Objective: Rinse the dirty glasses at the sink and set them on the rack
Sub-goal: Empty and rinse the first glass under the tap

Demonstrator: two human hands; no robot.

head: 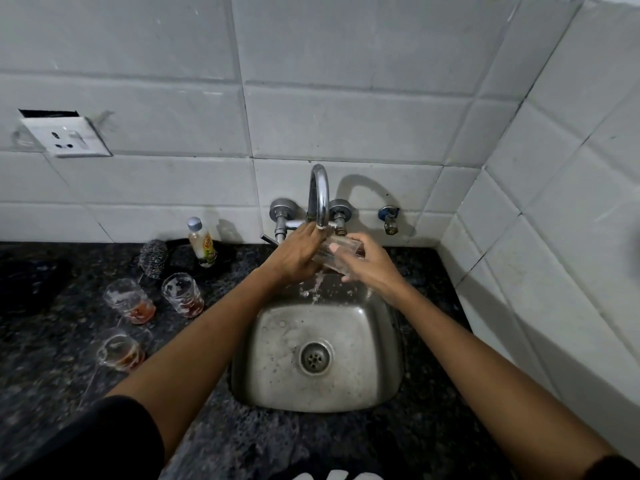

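A clear glass [333,255] lies tilted on its side under the chrome tap [319,195], over the back of the steel sink [277,341]. My left hand [298,254] grips its left end and my right hand [369,263] holds its right end. Water splashes down below the glass. Three dirty glasses with reddish-brown dregs stand on the dark counter to the left: one [130,301], one [182,295] and one nearer me [117,349]. No rack is in view.
A small bottle [202,242] and a steel scrubber [153,258] sit at the back of the granite counter [52,341]. A wall socket [65,136] is on the tiles at left. A tiled side wall closes in the right.
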